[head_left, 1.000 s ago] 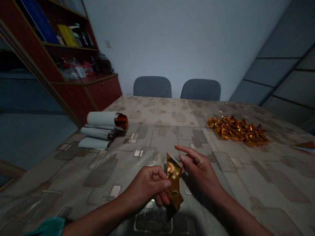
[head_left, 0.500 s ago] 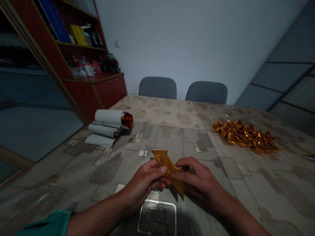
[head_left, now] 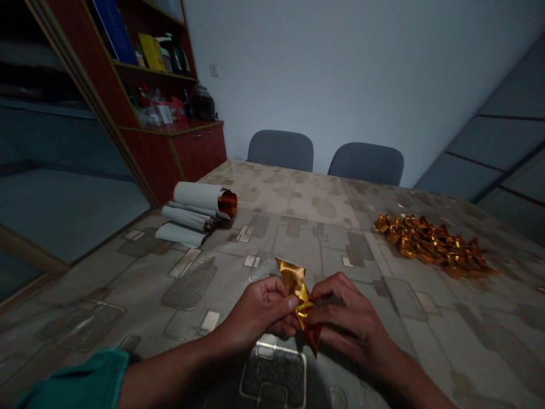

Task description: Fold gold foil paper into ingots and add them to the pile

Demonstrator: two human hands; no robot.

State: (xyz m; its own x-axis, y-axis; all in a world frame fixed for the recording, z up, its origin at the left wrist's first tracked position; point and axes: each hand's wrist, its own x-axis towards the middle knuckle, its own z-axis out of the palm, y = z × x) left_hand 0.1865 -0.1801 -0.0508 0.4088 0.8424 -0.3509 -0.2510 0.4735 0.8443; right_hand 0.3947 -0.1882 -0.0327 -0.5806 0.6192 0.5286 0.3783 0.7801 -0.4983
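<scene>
- left hand (head_left: 259, 312): thumb and fingertips pinch the left edge of the gold foil piece (head_left: 293, 281), teal sleeve (head_left: 72, 383) at the forearm
- right hand (head_left: 351, 318): fingers curl over the lower right of the foil, thumb side toward the left hand
- grip: hands together, both clamped on the foil, with only the foil and a narrow gap between them
- foil: folded into a pointed, creased shape, held off the patterned table cover (head_left: 323, 238), one wide tip up above the hands, one narrow tip down below the right fingers
- right of the hands, well apart: pile of folded gold foil pieces (head_left: 432, 245), lying on the table cover
- left of the hands, well apart: grey-backed foil roll (head_left: 198, 199), copper inner face showing at its open end, resting on loose grey-backed sheets (head_left: 183, 224)
- far side: two grey chairs (head_left: 281, 150) (head_left: 366, 165) at the table edge
- back left: red wooden cabinet (head_left: 198, 153) with crowded shelves
</scene>
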